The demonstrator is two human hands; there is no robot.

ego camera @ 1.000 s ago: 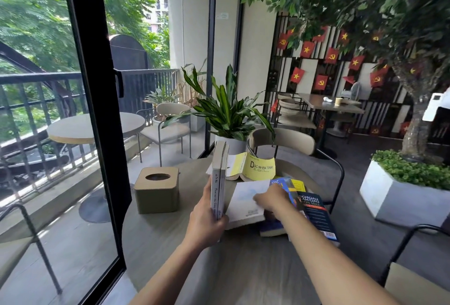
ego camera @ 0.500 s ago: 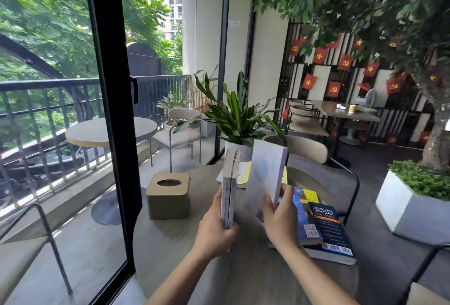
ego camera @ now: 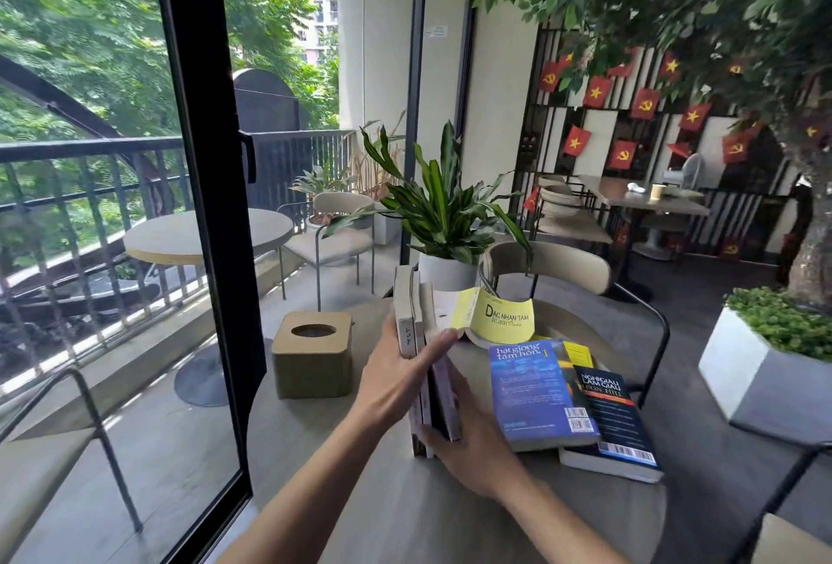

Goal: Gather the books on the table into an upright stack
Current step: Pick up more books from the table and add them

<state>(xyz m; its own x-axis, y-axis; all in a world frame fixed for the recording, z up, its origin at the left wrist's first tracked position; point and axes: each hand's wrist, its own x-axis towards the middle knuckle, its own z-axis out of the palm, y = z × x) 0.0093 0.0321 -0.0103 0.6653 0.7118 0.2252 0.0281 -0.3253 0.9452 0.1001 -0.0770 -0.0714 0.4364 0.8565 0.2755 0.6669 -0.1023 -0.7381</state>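
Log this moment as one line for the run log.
step: upright stack forming | left hand: grips stack | right hand: steadies base | flat: blue book, dark book | yellow book: open

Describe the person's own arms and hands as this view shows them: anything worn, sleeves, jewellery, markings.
Both forearms are bare as far as the frame shows, with no sleeves in view. The left hand and right hand wear no gloves. No watch, bracelet or ring is visible, and no markings show. The fingernails look short and unpainted.
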